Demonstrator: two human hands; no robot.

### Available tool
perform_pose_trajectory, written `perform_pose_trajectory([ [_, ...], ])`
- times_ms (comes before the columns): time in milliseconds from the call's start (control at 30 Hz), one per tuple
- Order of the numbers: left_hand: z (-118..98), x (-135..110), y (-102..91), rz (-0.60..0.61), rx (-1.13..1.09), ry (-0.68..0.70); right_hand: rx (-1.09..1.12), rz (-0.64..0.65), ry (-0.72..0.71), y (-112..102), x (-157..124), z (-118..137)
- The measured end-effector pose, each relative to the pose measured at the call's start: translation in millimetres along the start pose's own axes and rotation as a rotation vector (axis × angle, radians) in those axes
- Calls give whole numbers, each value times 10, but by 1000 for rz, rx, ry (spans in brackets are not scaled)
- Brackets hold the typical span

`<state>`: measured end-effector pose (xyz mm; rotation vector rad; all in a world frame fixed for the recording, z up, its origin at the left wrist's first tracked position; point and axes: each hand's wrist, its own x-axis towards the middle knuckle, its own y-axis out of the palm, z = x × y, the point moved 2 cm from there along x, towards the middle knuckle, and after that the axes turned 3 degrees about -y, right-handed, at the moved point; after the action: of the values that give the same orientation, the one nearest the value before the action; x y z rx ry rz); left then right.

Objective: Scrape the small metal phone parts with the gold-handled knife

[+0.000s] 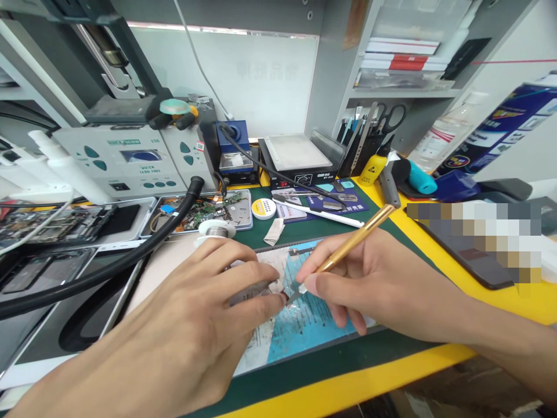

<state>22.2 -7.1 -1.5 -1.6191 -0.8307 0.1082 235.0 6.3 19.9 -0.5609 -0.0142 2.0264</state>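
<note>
My right hand (374,284) grips a craft knife (357,238) with a gold handle like a pen, its blade slanting down to the left. At the blade's tip, my left hand (195,302) has thumb and forefinger pinched on a small, pale piece; its kind is too small and too covered to tell. Beneath both hands lies a blue and white printed sheet (300,337), worn and scratched, on a green work mat (270,377). Part of a greyish item shows under my left fingers, mostly hidden.
A solder spool (217,230), a round yellow-and-white tin (263,208) and a white pen-shaped tool (326,215) lie beyond my hands. A thick black hose (130,273) crosses the left side over device parts. A dark phone-like slab (474,261) rests at right.
</note>
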Motion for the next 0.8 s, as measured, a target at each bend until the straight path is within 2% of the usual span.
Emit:
perform_pose_trajectory([
  [600, 2, -4, -11, -1, 3, 33, 8, -24, -11, 7, -9, -11],
  [800, -10, -4, -19, -12, -11, 36, 13, 8, -26, -1, 0, -10],
])
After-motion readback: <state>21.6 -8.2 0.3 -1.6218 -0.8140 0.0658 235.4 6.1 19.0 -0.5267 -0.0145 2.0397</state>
